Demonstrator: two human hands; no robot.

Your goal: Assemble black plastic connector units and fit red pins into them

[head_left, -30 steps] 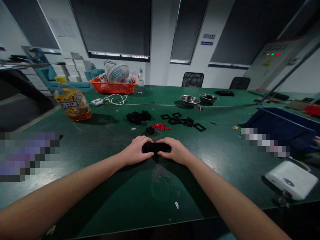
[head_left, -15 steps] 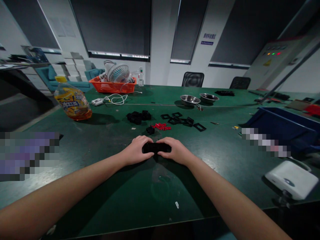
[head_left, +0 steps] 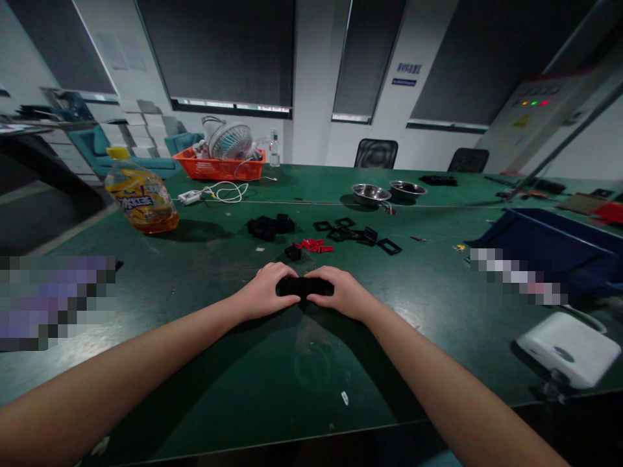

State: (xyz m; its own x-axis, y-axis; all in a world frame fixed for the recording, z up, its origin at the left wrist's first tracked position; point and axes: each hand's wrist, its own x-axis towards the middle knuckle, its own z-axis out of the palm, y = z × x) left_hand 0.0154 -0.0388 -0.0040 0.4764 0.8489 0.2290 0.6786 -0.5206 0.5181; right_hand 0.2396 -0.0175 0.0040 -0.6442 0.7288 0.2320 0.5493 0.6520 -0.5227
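Note:
Both hands rest on the green table [head_left: 204, 363] and grip one small black part [head_left: 304, 286] between them. My left hand [head_left: 267, 290] curls round its left end, and my right hand [head_left: 341, 292] closes on its right end. Just beyond the hands lie a black block [head_left: 293, 253] and several small red pieces [head_left: 314, 246]. Farther back are a heap of black parts [head_left: 270, 227] and several flat black frames [head_left: 357, 236].
A yellow drink bottle [head_left: 140, 198] lies at the left. An orange basket [head_left: 219, 168] with a fan stands at the back, with two steel bowls [head_left: 387, 192] to its right. A blue bin [head_left: 549, 250] and a white device [head_left: 567, 349] sit at the right.

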